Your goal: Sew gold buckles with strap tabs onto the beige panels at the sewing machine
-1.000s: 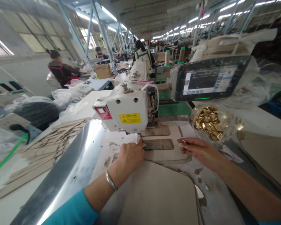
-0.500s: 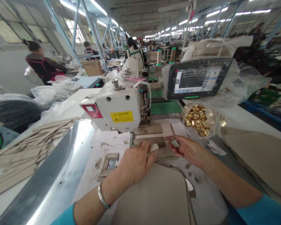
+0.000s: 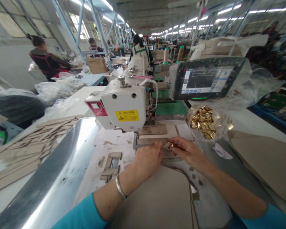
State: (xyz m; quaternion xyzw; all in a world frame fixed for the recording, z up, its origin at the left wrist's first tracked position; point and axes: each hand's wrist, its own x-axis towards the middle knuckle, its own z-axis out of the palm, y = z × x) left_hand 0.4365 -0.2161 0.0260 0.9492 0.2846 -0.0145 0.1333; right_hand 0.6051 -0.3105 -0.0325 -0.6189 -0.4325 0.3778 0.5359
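Observation:
My left hand (image 3: 146, 160) rests fingers closed on a beige strap piece (image 3: 152, 141) lying in the clamp frame below the head of the white sewing machine (image 3: 124, 108). My right hand (image 3: 186, 150) pinches a small gold metal buckle (image 3: 171, 146) right beside the left fingertips, at the strap's end. Both hands sit on the beige template plate (image 3: 157, 194) in front of the needle. I wear a silver bangle on the left wrist and teal sleeves.
A clear bag of gold buckles (image 3: 203, 122) hangs under the control screen (image 3: 208, 81) at right. Stacked beige strips (image 3: 26, 149) lie at left beside a shiny metal panel (image 3: 62, 171). Other people work at distant tables.
My right hand brought the gold buckle leftward to meet my left fingertips at the strap. The left hand slid slightly right and forward. The view shifted a little.

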